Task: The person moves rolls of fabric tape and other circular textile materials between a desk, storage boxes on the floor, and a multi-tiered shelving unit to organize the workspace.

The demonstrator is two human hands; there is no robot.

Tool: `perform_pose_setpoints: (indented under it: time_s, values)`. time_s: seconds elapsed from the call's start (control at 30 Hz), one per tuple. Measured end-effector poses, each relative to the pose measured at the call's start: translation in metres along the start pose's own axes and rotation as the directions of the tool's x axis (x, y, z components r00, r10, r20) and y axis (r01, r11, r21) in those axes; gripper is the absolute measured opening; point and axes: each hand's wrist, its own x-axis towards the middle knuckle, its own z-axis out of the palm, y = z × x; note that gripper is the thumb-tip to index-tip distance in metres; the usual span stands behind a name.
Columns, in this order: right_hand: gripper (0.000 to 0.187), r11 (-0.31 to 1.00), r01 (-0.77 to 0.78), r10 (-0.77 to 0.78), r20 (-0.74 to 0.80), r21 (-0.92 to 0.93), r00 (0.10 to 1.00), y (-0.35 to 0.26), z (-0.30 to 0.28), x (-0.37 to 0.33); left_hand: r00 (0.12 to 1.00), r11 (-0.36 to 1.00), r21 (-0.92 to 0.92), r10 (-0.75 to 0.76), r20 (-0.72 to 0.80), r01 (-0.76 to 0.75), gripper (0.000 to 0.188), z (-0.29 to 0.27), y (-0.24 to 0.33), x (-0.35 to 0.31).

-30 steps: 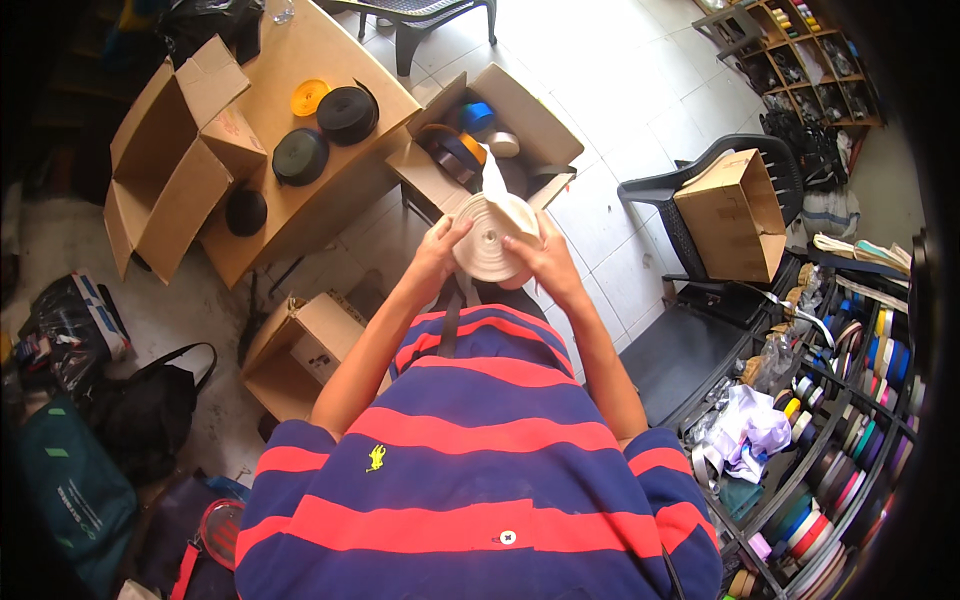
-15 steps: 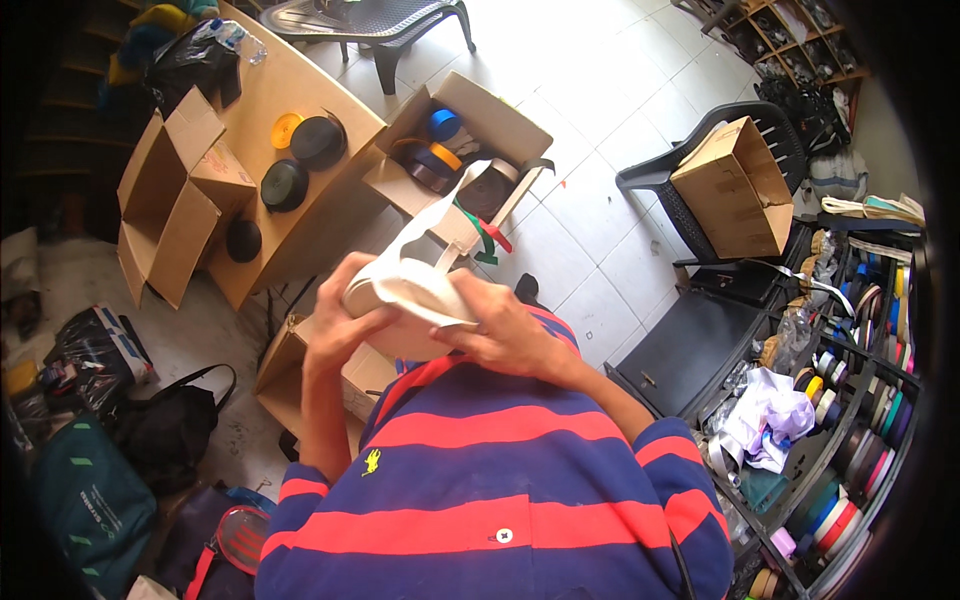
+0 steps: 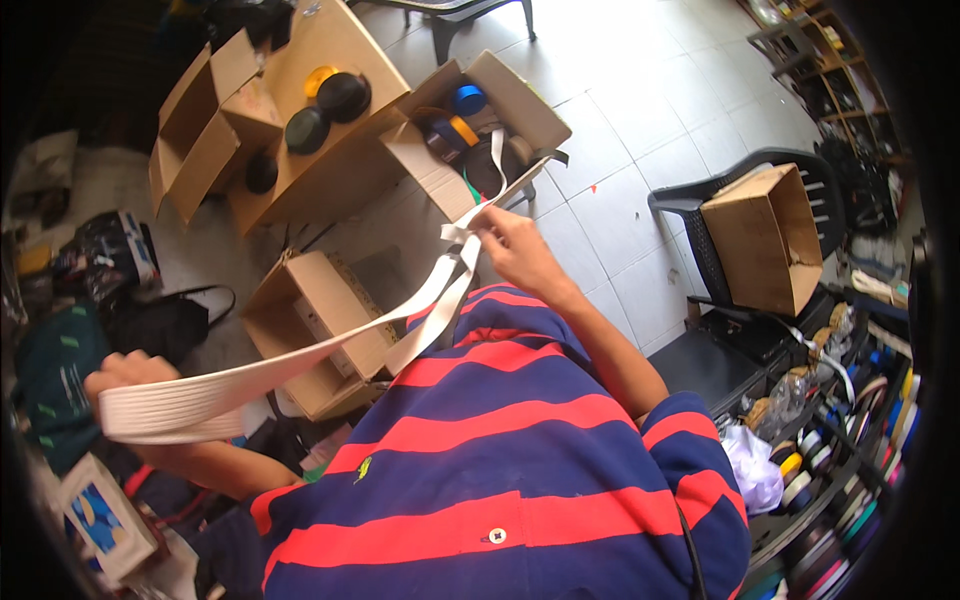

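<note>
My left hand is far out to the left, its fingers behind a coil of cream webbing that it holds. Two lengths of the webbing stretch from the coil across to my right hand. That hand is closed, its fingers pinching the webbing in front of my chest, where a short loose bit sticks out. From there a thinner white strip rises into an open carton. Inside the carton are a blue roll, a dark roll with a yellow one and a large dark roll.
A wooden table at the upper left bears an open box and several rolls. Another carton lies below it. On the right stand a black chair holding a box, and racks of webbing rolls.
My left hand has swung far left and down with the coil, drawing the webbing out long between my hands. My right hand has moved slightly up and right. The view has shifted.
</note>
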Motion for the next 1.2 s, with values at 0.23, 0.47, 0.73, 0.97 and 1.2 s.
perform_pose_setpoints:
  time_s: [0.23,0.47,0.73,0.97,1.2]
  values:
    - [0.039,0.96,0.275,-0.247,0.312,-0.046,0.917,-0.013,0.032,0.013,0.728,-0.97,0.009,-0.175,0.663,-0.241,0.037,0.113,0.055,-0.078]
    - [0.084,0.636,0.363,-0.764,0.493,0.681,0.416,-0.145,0.109,-0.02,0.852,-0.2,0.841,-0.278,0.443,-0.503,0.024,0.104,0.009,-0.126]
    - [0.056,0.736,0.139,-0.634,0.602,0.663,0.485,-0.163,0.088,-0.047,0.943,-0.777,0.533,-0.283,0.176,-0.333,0.076,0.029,0.027,-0.111]
    - [0.051,0.859,0.264,-0.405,0.266,0.439,0.875,-0.136,0.111,-0.058,0.962,-0.543,0.828,-0.273,-0.015,-0.141,0.043,-0.052,0.025,-0.077]
    - [0.051,0.886,0.112,-0.151,0.053,0.449,0.987,-0.136,0.161,-0.085,0.995,-0.28,0.957,0.039,0.092,-0.078,0.039,-0.133,0.013,-0.101]
